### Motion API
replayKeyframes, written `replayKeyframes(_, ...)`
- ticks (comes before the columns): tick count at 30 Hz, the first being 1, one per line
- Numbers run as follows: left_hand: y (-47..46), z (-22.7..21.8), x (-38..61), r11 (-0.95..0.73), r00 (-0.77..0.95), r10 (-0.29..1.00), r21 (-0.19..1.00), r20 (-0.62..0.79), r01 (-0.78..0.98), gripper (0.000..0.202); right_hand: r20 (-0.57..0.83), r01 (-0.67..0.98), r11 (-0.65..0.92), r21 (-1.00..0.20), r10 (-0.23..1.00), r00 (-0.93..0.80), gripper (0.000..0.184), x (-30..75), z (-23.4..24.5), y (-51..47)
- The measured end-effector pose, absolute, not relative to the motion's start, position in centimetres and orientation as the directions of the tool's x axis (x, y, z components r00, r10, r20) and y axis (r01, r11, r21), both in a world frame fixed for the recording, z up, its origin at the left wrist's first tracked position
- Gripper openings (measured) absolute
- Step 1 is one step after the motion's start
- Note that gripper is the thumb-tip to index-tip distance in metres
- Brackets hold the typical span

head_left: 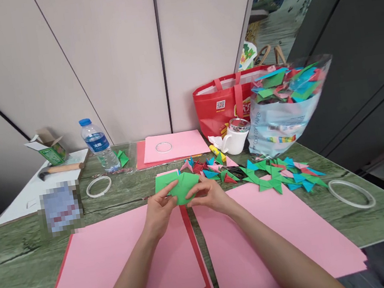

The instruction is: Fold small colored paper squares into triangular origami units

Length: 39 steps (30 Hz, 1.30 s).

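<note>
Between my two hands is a folded piece of green paper, raised over the gap between two stacks of paper. Thumb and fingers of my left hand pinch its left side. On the right side, my right hand grips the edge with its fingers closed. Behind the held piece a small stack of green and pink paper partly shows. Large pink sheets with red paper beneath lie under my left forearm, and more pink sheets lie under my right one.
Folded paper pieces in several colours spread across the right middle. Behind them stand a white mug, a red bag and a filled clear bag. A water bottle, a hammer and white rings are also about.
</note>
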<state>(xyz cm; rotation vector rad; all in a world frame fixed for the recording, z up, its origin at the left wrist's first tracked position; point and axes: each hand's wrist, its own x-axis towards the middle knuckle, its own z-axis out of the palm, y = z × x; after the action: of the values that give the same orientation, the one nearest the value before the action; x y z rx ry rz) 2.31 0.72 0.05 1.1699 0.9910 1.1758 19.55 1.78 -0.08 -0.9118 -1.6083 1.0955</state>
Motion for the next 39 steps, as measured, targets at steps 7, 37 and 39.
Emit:
replayKeyframes(7, 0.3, 0.4, 2.7, -0.032, 0.168, 0.985, 0.995, 0.048, -0.096, 0.054, 0.153, -0.107, 0.142, -0.984, 0.983, -0.101, 0.025, 18.4, -0.8, 1.6)
replayKeyframes(37, -0.1, -0.5, 3.4, -0.045, 0.038, 0.998, 0.997, 0.047, -0.067, 0.048, 0.194, -0.079, 0.203, -0.976, 0.974, 0.115, 0.027, 17.4, -0.9, 0.8)
replayKeyframes(39, 0.0, -0.7, 3.4, -0.044, 0.045, 0.998, 0.996, 0.048, -0.084, 0.047, 0.213, -0.056, 0.220, -0.974, 0.971, 0.111, 0.025, 17.4, -0.9, 0.8)
